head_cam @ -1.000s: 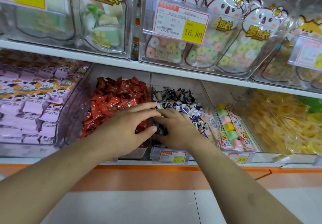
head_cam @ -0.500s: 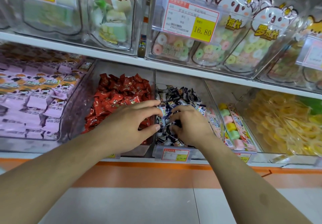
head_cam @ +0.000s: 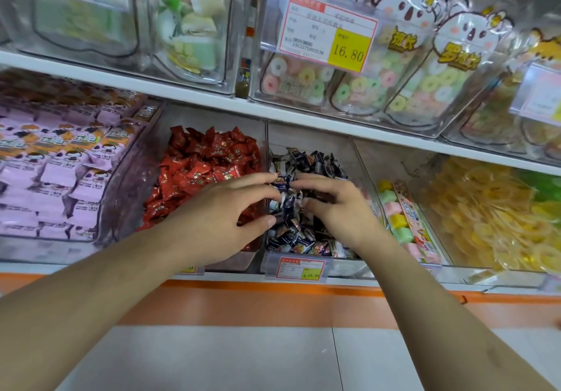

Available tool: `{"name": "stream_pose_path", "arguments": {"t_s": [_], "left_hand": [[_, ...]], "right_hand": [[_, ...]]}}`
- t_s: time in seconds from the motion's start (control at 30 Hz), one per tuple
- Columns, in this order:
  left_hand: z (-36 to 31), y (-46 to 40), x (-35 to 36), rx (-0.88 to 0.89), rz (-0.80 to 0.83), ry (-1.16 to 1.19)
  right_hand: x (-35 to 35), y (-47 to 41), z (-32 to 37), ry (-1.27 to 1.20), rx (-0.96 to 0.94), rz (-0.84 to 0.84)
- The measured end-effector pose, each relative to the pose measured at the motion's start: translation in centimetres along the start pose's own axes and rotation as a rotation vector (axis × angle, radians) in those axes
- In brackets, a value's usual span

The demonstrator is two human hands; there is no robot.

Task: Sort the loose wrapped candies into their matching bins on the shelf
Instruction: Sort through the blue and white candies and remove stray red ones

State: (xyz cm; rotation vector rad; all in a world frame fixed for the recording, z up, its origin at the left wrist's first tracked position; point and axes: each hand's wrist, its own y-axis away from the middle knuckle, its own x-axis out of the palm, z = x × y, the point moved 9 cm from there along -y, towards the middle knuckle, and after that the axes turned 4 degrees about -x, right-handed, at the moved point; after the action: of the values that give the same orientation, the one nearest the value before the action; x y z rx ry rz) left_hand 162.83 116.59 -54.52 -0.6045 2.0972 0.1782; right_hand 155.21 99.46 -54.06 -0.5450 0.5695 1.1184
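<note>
Reaching into the lower shelf, we pass the pink wrapped packets at far left and the clear bin of red candies. Our left hand hangs over the divider between the red bin and the next, its fingers spread and curved, fingertips touching a dark blue wrapped candy. Our right hand sits in the bin of dark blue and white candies, fingers curled, pinching that same candy from the other side. Further right lie pastel marshmallow sticks, then yellow ring sweets.
</note>
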Motion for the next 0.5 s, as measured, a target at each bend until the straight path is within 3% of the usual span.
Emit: {"name": "stream_pose_path", "arguments": {"t_s": [0.1,0.23,0.37,0.5], "left_hand": [[-0.1,-0.1,0.1,0.002,-0.003,-0.009],[-0.8,0.0,0.1,0.018,-0.045,-0.143],[-4.2,-0.8,0.5,0.090,-0.074,-0.265],[-9.4,-4.0,3.7,0.227,0.041,-0.269]], "right_hand": [[-3.3,1.5,1.2,0.149,-0.048,-0.152],[-7.1,3.5,0.4,0.585,0.022,-0.275],[-8.2,6.1,-3.3,0.502,0.272,-0.243],[-8.5,7.9,-5.2,0.328,0.300,-0.272]]}}
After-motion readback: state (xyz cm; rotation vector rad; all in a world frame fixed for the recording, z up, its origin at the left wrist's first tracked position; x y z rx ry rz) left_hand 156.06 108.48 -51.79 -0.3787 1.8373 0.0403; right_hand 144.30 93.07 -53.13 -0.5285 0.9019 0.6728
